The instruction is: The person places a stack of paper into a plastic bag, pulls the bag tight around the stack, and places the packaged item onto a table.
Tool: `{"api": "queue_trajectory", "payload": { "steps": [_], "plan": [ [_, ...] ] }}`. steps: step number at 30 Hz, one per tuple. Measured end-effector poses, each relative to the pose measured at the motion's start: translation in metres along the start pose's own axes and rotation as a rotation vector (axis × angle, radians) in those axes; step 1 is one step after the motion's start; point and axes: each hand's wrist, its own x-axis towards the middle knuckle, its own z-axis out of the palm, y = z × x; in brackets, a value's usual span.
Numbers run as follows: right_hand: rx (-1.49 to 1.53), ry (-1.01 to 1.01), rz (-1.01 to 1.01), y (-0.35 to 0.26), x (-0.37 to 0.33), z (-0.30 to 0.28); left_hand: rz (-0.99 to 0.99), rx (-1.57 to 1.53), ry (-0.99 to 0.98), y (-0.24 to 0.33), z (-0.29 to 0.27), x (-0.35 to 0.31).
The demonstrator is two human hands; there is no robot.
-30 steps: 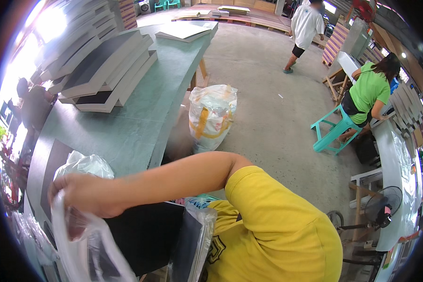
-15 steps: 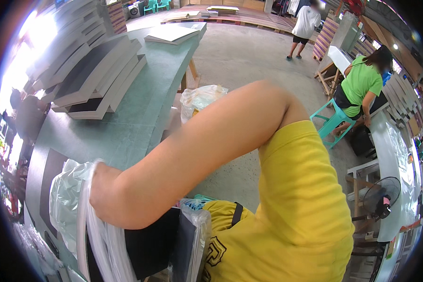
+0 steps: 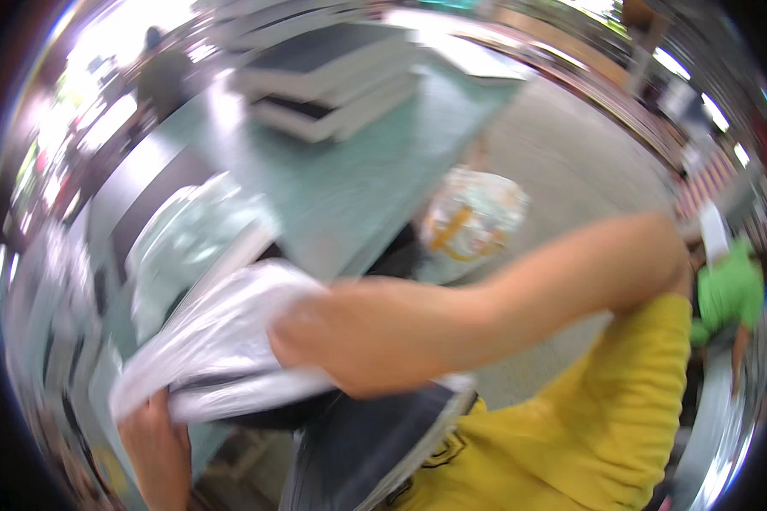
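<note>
A clear plastic bag point(image 3: 239, 319) lies stretched over a dark flat panel point(image 3: 294, 413) in front of me, at the table's near end. Its far upper part is bunched in my right hand point(image 3: 311, 336), which is closed and smeared by motion. Lower left, my left hand point(image 3: 155, 430) has its fingers closed on the bag's edge. Against my yellow shirt leans a second dark panel point(image 3: 362, 443) with a pale edge. More pale, crumpled plastic point(image 3: 200, 238) rests on the table just past the bag.
The grey-green table point(image 3: 358, 183) runs away from me. Thick dark-topped, white-edged panels point(image 3: 328, 64) are stacked on it. A filled plastic sack point(image 3: 473, 217) stands beside the table. A person in a green shirt point(image 3: 731, 289) is at the far right, and another person point(image 3: 164, 81) is at far left.
The view has swung left, so the table and stacks sit further right. My left hand has come into sight on the bag. The bag is now spread slantwise across the panel.
</note>
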Motion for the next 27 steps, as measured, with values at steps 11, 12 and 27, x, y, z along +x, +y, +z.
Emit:
{"api": "queue_trajectory", "payload": {
  "steps": [11, 12, 27],
  "plan": [
    [0.256, -0.295, 0.393, 0.050, 0.026, 0.023, -0.087, 0.143, 0.147, 0.013, -0.034, -0.044],
    [0.198, -0.343, 0.374, 0.049, 0.027, 0.021, -0.018, 0.200, 0.204, 0.020, -0.031, -0.049],
    [0.087, -0.400, 0.313, 0.029, 0.029, 0.020, 0.006, 0.359, 0.376, 0.024, -0.049, -0.048]
  ]
}}
